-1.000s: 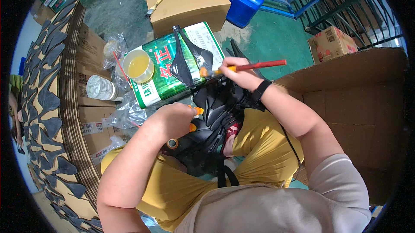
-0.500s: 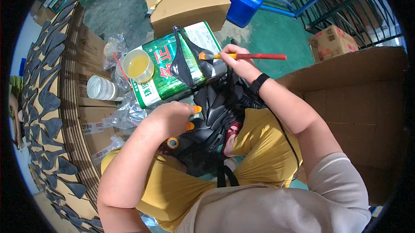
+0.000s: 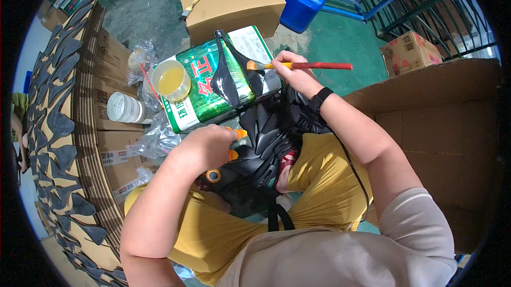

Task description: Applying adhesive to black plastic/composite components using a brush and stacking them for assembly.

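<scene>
My right hand [image 3: 294, 72] pinches a paintbrush [image 3: 324, 65] with a red and yellow handle. Its bristles rest on the right one of two black, leaf-shaped pieces, lying across a green and white tin [image 3: 247, 93]. The left black piece [image 3: 226, 82] looks wet and glossy. My left hand [image 3: 208, 146] is closed in front of the tin; orange bits show at its fingers, and what it holds is unclear. A cup of yellowish liquid [image 3: 171, 81] stands on the tin's left end. More black pieces [image 3: 261, 127] are heaped between the tin and my legs.
Black pieces lie on stacked cardboard sheets [image 3: 85, 180] at the left. White nested cups [image 3: 123, 107] and plastic bags [image 3: 159, 140] sit beside the tin. Beyond are a carton [image 3: 234, 0] bearing another brush [image 3: 193, 5] and a blue jerrycan [image 3: 302, 2]. An open carton [image 3: 426, 127] stands right.
The brush and my right hand have shifted very slightly, with the bristles still at the right black piece. My left hand stays in place.
</scene>
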{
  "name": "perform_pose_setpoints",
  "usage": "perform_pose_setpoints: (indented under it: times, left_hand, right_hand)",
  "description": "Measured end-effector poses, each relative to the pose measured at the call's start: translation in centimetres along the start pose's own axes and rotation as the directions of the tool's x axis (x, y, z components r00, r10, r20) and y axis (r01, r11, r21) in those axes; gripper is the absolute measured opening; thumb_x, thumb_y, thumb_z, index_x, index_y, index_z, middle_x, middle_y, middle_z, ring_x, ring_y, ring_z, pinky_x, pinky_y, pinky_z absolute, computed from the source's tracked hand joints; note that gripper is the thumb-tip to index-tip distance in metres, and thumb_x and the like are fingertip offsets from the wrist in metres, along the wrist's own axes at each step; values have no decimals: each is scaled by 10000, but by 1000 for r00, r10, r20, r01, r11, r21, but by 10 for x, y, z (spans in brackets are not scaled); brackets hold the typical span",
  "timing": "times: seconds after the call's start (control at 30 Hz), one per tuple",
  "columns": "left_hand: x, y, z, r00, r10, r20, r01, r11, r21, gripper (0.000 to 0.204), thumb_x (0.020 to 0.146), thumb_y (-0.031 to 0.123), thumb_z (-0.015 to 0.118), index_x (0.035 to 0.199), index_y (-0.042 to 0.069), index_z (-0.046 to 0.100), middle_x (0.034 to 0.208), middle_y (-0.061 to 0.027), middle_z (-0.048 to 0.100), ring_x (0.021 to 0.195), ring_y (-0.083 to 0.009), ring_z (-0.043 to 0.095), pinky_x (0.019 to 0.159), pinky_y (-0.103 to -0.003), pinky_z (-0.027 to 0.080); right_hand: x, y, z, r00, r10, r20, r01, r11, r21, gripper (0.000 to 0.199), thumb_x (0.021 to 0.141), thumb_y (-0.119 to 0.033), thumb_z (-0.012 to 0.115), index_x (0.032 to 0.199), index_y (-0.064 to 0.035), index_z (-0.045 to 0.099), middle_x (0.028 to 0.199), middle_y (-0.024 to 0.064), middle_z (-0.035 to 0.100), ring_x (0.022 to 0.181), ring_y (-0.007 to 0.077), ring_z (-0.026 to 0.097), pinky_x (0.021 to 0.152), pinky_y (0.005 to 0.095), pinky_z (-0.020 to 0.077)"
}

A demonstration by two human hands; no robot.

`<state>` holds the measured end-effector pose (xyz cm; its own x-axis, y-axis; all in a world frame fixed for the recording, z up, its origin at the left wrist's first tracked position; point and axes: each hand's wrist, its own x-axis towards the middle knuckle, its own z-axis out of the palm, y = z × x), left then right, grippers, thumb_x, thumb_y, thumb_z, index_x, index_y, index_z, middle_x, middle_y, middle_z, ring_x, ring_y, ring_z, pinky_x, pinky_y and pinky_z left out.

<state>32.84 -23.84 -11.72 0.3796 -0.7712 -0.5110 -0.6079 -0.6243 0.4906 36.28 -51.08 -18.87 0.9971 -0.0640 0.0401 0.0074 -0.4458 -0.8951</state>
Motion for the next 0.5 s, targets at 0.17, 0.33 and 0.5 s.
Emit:
perform_pose_setpoints:
  times: [0.17,0.33,0.5]
  left_hand:
    - [-3,0,-4,1000,-18,-5,18,1000,-22,309,746,116,634,1026,8,560,950,-203,599,902,-365,573,758,-402,478]
    - [-2,-2,-4,998,-60,31,61,998,-13,308,750,105,622,1038,17,556,955,-202,601,899,-364,575,761,-405,478]
    - [-3,-1,-2,998,-48,34,49,998,-35,332,747,101,622,1062,24,550,980,-198,595,919,-362,570,780,-398,476]
  right_hand:
    - [2,12,-23,998,64,-10,-65,995,-72,180,778,-176,550,707,-11,542,625,85,533,588,158,497,554,312,395]
    - [11,6,-13,996,74,-59,-70,995,70,186,786,-182,552,715,-10,555,627,73,548,591,160,508,560,312,401]
    - [2,10,-17,999,26,-22,-27,998,-52,179,791,-176,544,719,-13,557,610,65,555,591,137,529,557,288,410]
